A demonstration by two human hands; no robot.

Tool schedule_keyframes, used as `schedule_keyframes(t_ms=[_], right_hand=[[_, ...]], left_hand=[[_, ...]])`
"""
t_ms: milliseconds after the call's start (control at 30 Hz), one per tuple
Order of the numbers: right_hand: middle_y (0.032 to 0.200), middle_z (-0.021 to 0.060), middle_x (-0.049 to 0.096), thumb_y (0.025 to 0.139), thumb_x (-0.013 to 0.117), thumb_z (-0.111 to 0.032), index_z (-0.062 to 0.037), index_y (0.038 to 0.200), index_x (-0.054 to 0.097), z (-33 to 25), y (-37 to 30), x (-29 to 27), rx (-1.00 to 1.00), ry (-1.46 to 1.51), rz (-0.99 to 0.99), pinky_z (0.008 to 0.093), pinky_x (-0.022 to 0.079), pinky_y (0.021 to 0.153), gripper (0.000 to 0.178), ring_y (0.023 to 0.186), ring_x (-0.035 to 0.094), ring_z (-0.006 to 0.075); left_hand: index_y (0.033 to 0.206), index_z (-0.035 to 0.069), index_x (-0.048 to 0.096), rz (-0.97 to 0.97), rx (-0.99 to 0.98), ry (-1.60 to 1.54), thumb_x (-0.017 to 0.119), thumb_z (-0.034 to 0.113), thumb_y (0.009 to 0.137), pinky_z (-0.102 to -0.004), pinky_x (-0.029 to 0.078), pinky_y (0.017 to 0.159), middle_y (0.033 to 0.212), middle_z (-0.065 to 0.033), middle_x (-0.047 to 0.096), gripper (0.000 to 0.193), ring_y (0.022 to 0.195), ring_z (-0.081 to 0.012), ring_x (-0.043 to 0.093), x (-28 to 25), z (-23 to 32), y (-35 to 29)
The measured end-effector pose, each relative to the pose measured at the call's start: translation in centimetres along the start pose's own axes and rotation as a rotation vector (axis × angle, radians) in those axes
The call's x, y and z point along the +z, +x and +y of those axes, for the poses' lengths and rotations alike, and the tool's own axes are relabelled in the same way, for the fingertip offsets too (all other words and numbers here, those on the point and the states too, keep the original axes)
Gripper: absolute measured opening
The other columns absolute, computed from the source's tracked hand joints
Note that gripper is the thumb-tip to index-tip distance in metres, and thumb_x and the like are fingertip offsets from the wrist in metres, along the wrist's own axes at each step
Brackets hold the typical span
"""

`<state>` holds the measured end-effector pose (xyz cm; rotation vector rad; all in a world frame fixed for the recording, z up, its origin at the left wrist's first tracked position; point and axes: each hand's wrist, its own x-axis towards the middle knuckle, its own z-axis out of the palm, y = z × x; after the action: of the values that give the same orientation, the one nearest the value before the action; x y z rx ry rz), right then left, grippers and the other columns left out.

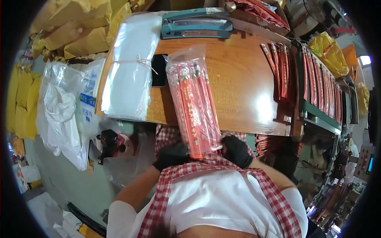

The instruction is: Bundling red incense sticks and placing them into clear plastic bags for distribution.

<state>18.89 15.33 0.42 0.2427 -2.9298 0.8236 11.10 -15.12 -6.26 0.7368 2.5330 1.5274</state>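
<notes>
A clear plastic bag of long, slim red packets (194, 107) lies lengthwise on the wooden table, its near end reaching over the front edge toward my checked apron. My left hand (172, 155), in a black glove, is closed at the near left corner of this bag; its fingers are partly hidden and blurred. At the near right corner my right hand (237, 151), also black-gloved, has its fingers closed against the plastic. The far end of the bag stretches loosely past the packets.
A tied stack of clear bags (131, 67) lies left on the table (238, 79), beside a black phone (159, 70). A teal bag sealer (196, 27) stands at the back. Loose red packets (281, 71) lie at the right, near a filled green tray (323, 122). White plastic sacks (59, 103) hang left.
</notes>
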Motion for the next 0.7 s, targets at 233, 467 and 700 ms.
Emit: schedule_keyframes(t_ms=[233, 467, 700], right_hand=[[0.097, 0.0102, 0.069, 0.082, 0.067, -0.005, -0.0021, 0.108, 0.064, -5.9, 19.6, -25.3, -0.386, -0.343, 0.461, 0.0302, 0.053, 0.075, 0.026, 0.085, 0.067, 0.0219], [0.076, 0.0150, 0.062, 0.076, 0.074, -0.013, -0.0006, 0.103, 0.063, -7.7, 23.3, -27.8, 0.027, 0.171, -0.112, 0.0343, 0.051, 0.061, 0.031, 0.062, 0.060, 0.0274], [0.116, 0.0201, 0.058, 0.069, 0.082, -0.029, -0.0051, 0.118, 0.058, -11.4, 21.3, -29.7, -0.603, -0.506, 0.848, 0.0387, 0.053, 0.071, 0.060, 0.088, 0.065, 0.0302]], left_hand=[[0.114, -0.001, 0.060, 0.127, 0.242, 0.357, 0.063, 0.007, 0.083, -0.0296, 0.051, 0.072, 0.091, -0.0094, 0.067, 0.032, 0.080, -0.0177, 0.065, -18.7, 26.3, 23.3], [0.091, 0.001, 0.066, -0.350, 0.501, 0.492, 0.056, 0.004, 0.074, -0.0290, 0.048, 0.056, 0.069, -0.0038, 0.061, 0.019, 0.061, -0.0137, 0.059, -22.0, 23.2, 31.5], [0.091, -0.002, 0.066, -0.417, 0.167, 0.131, 0.061, 0.009, 0.080, -0.0248, 0.048, 0.047, 0.065, -0.0058, 0.061, 0.016, 0.053, -0.0114, 0.059, -21.4, 31.8, 30.4]])
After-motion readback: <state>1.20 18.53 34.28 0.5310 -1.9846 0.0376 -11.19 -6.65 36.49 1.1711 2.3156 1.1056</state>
